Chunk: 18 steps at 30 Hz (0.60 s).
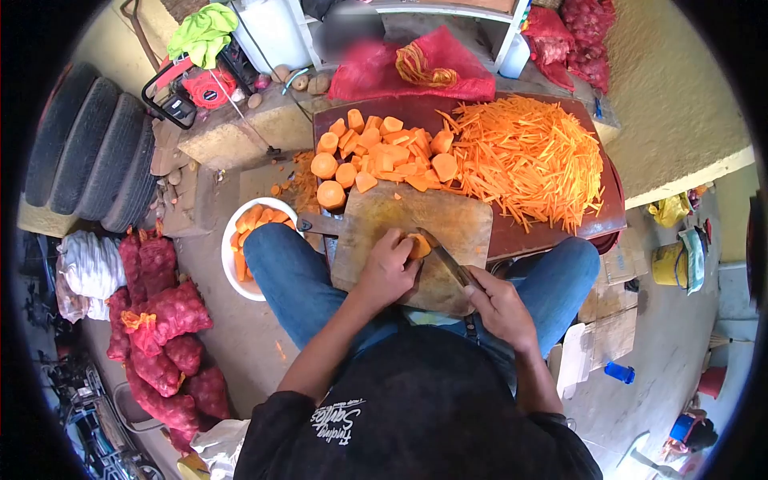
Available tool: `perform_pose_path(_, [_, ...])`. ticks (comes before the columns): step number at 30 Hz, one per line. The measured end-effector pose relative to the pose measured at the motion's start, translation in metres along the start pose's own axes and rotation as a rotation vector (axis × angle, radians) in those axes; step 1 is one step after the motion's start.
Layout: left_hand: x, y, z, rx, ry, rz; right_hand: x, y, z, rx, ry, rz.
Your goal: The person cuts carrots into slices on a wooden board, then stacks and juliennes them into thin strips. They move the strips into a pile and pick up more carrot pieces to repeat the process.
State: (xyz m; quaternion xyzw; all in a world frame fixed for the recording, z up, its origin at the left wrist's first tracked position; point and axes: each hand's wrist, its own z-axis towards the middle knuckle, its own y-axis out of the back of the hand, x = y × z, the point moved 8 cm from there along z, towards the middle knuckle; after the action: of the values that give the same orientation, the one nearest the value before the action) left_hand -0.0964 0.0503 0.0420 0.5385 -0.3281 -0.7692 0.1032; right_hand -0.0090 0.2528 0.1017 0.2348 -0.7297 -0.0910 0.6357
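On the wooden cutting board (456,220), my left hand (391,268) has its fingers closed on a carrot piece (419,246). My right hand (502,308) grips a knife (445,258), whose blade lies against the right side of that piece. Carrot chunks and slices (392,152) are heaped just beyond the board. To their right is a large pile of carrot sticks (532,156). Both heaps lie on a dark red table (612,200) in front of my knees.
A white basin (230,250) of carrot pieces stands by my left knee. Red mesh sacks (164,352) lie on the floor at left, below stacked tires (84,148). A red mesh bag (360,80) with yellow string lies behind the table. A yellow bucket (670,265) stands at right.
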Motion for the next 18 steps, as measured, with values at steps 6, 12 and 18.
perform_pose_path(6, [-0.008,0.003,0.004,-0.057,-0.142,-0.018,0.002,0.005,-0.001,-0.003,0.054,0.008])
perform_pose_path(12, [-0.011,0.0,0.008,0.019,-0.119,0.03,0.01,-0.005,0.0,-0.03,0.089,-0.01])
perform_pose_path(18, [-0.016,0.002,0.004,0.027,-0.14,0.092,0.022,-0.001,-0.01,-0.022,0.062,-0.094])
